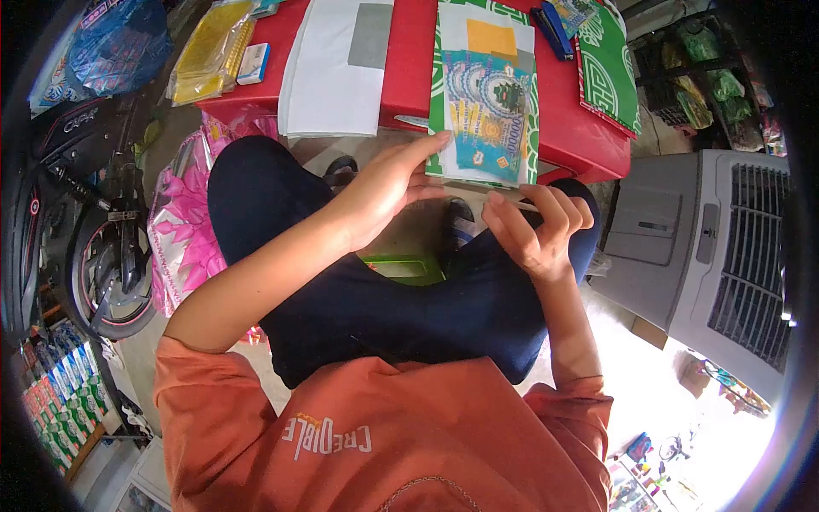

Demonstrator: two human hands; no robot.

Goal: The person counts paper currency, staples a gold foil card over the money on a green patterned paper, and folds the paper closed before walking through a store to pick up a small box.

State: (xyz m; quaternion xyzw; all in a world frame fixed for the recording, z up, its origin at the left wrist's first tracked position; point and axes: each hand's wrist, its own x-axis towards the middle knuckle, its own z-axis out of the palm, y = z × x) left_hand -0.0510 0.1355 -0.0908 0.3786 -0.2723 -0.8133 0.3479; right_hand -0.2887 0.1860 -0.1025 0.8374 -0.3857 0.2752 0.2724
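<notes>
Nearest: one orange shirt and dark trousers, knees apart, a green item low between the legs. Left hand: thumb at the left edge of the note-printed stack, fingers apart from it below, grip fairly wide. Right hand: fingers half curled just below the stack's lower end, grip narrow; a thin pale edge runs by the fingertips, and whether either grip pinches anything cannot be told at this angle. Note-printed sheets: blue, fanned, upon a white sheet with a yellow patch and green patterned paper, the lower end reaching past the front edge of the red desk. To the left: white sheets with a grey patch, also over the edge; a bare red strip separates the two. Beyond these, left: small blue-and-white box, yellow packets. Right: dark blue stapler-like tool, folded green paper, bare red between. Flanking the desk: pink flowered bag and black cycle, left; grey louvred appliance, close to the right knee. Farther: blue plastic bag; dark rack.
</notes>
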